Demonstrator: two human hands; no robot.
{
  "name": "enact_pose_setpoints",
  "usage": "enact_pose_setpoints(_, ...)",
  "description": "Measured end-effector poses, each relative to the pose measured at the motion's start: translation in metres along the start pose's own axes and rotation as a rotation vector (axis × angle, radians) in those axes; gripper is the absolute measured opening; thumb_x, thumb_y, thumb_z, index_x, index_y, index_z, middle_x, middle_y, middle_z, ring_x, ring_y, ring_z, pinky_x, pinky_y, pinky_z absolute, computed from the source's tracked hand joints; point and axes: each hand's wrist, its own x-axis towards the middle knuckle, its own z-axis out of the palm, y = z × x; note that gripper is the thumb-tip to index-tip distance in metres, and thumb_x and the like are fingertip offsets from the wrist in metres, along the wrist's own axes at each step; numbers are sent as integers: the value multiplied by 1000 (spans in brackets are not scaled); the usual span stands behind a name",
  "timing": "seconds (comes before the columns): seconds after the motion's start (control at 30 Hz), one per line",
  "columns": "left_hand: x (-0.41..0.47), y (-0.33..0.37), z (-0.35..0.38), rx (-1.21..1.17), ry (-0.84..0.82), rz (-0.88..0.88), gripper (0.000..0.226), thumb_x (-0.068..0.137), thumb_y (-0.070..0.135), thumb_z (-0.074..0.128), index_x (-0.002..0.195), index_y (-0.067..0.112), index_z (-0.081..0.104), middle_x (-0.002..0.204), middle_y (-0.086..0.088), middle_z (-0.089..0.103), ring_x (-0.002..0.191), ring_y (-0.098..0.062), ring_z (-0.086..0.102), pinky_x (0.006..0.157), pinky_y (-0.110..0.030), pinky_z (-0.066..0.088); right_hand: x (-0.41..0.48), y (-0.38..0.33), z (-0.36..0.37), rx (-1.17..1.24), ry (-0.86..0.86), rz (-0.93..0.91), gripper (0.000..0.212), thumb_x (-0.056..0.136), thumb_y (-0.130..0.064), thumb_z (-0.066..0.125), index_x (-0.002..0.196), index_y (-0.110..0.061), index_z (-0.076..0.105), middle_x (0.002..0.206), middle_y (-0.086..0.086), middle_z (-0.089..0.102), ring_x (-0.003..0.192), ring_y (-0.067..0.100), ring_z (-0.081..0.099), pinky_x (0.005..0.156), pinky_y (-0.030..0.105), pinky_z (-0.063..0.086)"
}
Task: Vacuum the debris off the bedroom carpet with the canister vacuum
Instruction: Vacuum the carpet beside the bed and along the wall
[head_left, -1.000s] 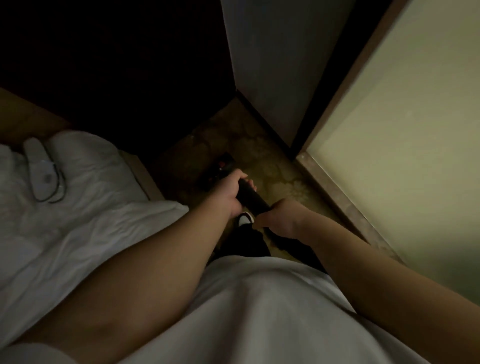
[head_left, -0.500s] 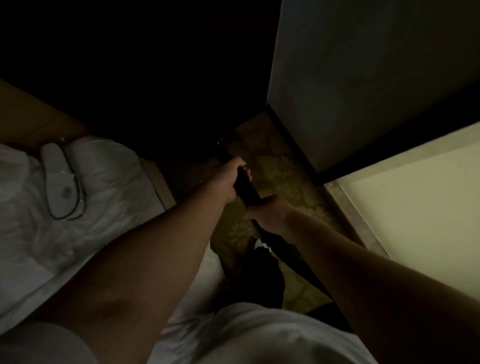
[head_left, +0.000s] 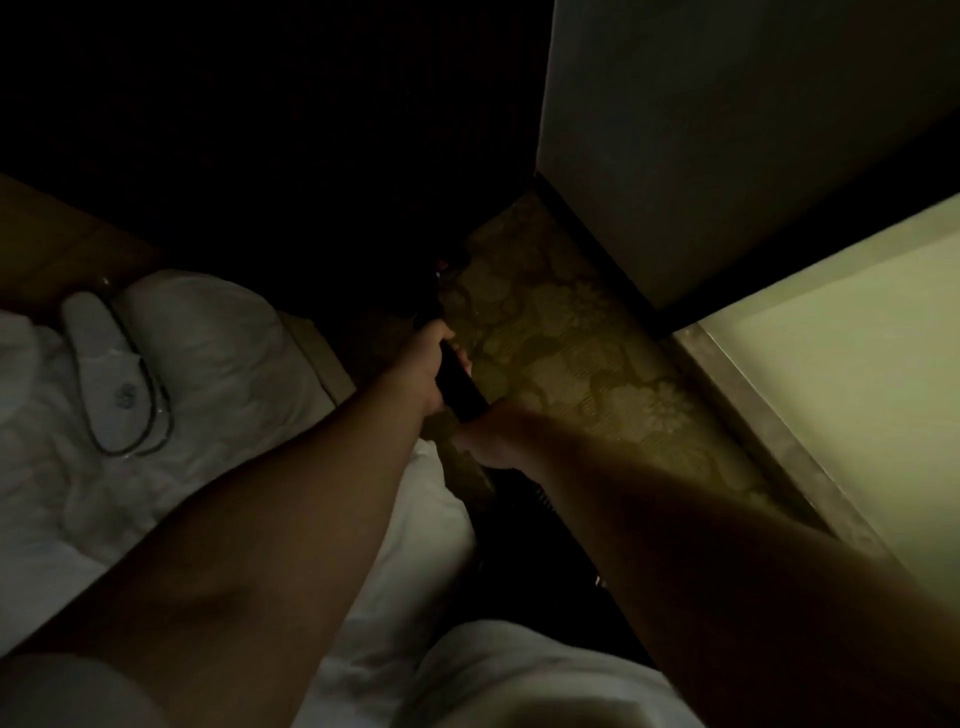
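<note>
At the far left a brown wooden board (head_left: 62, 244) stands behind white crumpled bedding (head_left: 218, 353). On the bedding lies a white flat object (head_left: 98, 364), long and rounded, and a thin dark cord (head_left: 156, 410) makes a loop along its right side. What the object is cannot be told in this dim light.

Near the middle, the left hand (head_left: 423, 364) grips the black vacuum wand (head_left: 460, 387), with the fingers curled around the tube. Just below it on the same tube, the right hand (head_left: 493, 434) holds the wand too, its fingers wrapped around it from above. The two hands are close together but do not touch. The wand points away from the person, and its far end is lost in the dark area above the left hand. Under the right wrist a ribbed black hose (head_left: 519, 488) continues downward.

To the right of the wand is the carpet (head_left: 571, 374), yellowish with a flower pattern. Beyond it rises a grey wall (head_left: 727, 145) with a dark base. At the far right there is a pale panel (head_left: 857, 374) in a lighter frame. A white shirt (head_left: 530, 680) fills the bottom edge.
</note>
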Motion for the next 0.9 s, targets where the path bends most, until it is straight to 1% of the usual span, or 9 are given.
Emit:
enact_pose_setpoints(0.1, -16, -25, 1, 2, -42, -12, 25, 97, 18, 53, 73, 12, 45, 64, -1, 44, 54, -15, 46, 57, -31, 46, -24, 22, 3, 10, -23, 8, 22, 105, -26, 59, 87, -13, 57, 77, 4, 54, 74, 20, 57, 63, 29, 43)
enact_pose_setpoints(0.17, -27, -48, 8, 23, -122, -64, 30, 97, 18, 51, 69, 13, 42, 58, -1, 44, 54, -16, 45, 59, -31, 45, -38, 47, 10, 74, -59, 100, 11, 103, -23, 60, 105, -13, 64, 75, 4, 55, 64, 17, 53, 56, 26, 41)
enact_pose_setpoints(0.2, -33, -58, 11, 56, -158, -104, 31, 97, 19, 51, 68, 13, 42, 55, -2, 45, 55, -18, 45, 60, -31, 45, -44, 58, 15, 98, -57, 148, 14, 100, -23, 63, 111, -15, 65, 77, 5, 58, 64, 17, 54, 57, 26, 43)
enact_pose_setpoints(0.3, -48, -71, 18, 108, -211, -176, 31, 96, 19, 52, 67, 13, 43, 54, -3, 46, 56, -20, 47, 64, -33, 47, -53, 78, 21, 135, 42, 249, 22, 89, -29, 73, 102, -12, 69, 87, 8, 69, 72, 22, 65, 64, 31, 53)
enact_pose_setpoints(0.43, -48, -43, 26, 182, -253, -172, 26, 95, 16, 50, 71, 14, 43, 63, -3, 45, 59, -20, 47, 66, -35, 48, -55, 54, 7, 233, 38, 292, 13, 91, -24, 72, 89, -12, 67, 86, 9, 68, 79, 26, 66, 70, 34, 53)
enact_pose_setpoints(0.57, -42, 2, 27, 212, -280, -167, 28, 96, 13, 47, 69, 14, 42, 58, -3, 43, 56, -19, 45, 64, -33, 46, -56, 14, -14, 306, 11, 275, 15, 97, -15, 66, 86, -8, 60, 76, 12, 61, 57, 22, 59, 41, 19, 47)
enact_pose_setpoints(0.77, -46, 4, 36, 283, -275, -182, 26, 94, 11, 47, 69, 14, 41, 57, -3, 43, 56, -19, 45, 66, -33, 46, -67, 14, -15, 405, 15, 302, 18, 100, -13, 63, 84, -8, 57, 74, 12, 60, 56, 21, 58, 37, 18, 46)
enact_pose_setpoints(0.83, -51, -10, 41, 317, -266, -207, 27, 93, 12, 48, 67, 14, 42, 56, -3, 45, 57, -19, 46, 69, -34, 46, -72, 28, -8, 411, 21, 323, 15, 95, -17, 67, 85, -7, 63, 73, 11, 64, 57, 23, 62, 44, 21, 50)
enact_pose_setpoints(0.9, -59, -24, 48, 339, -248, -218, 25, 92, 14, 50, 68, 13, 43, 58, -3, 47, 58, -20, 48, 70, -35, 48, -78, 45, -8, 404, 39, 334, 15, 89, -22, 72, 87, -8, 68, 77, 11, 68, 68, 27, 66, 63, 32, 58)
